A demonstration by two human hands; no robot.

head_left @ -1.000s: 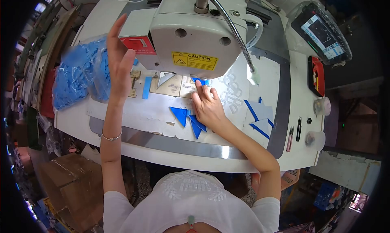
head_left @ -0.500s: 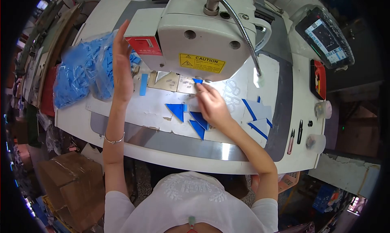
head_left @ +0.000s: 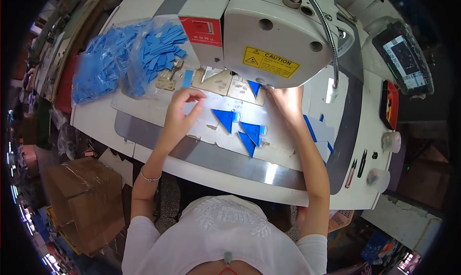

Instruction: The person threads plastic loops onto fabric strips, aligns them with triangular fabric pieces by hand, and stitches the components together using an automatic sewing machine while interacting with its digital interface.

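Note:
My left hand (head_left: 181,115) hovers over the front of the metal plate (head_left: 218,85), fingers curled but apart from the thumb, holding nothing. A single blue strip (head_left: 188,78) lies just beyond its fingers. My right hand (head_left: 289,104) reaches under the right side of the sewing machine head (head_left: 269,35), which hides its fingertips. Left of that hand, a blue triangular piece (head_left: 253,87) sits on the plate beneath the head. Between my hands lie more blue triangles, one at the left (head_left: 224,120) and two overlapping, the upper (head_left: 251,131) and the lower (head_left: 247,144).
A plastic bag of blue strips (head_left: 110,59) lies at the left. White pieces with blue edges (head_left: 322,131) are beside my right forearm. At the right are a control screen (head_left: 404,59), a red tray (head_left: 390,107), tweezers (head_left: 351,173) and small tubs (head_left: 378,179).
My left hand has come down from beside the red-labelled box towards the plate. My right hand has moved right, away from the blue triangle under the head. The camera view has shifted.

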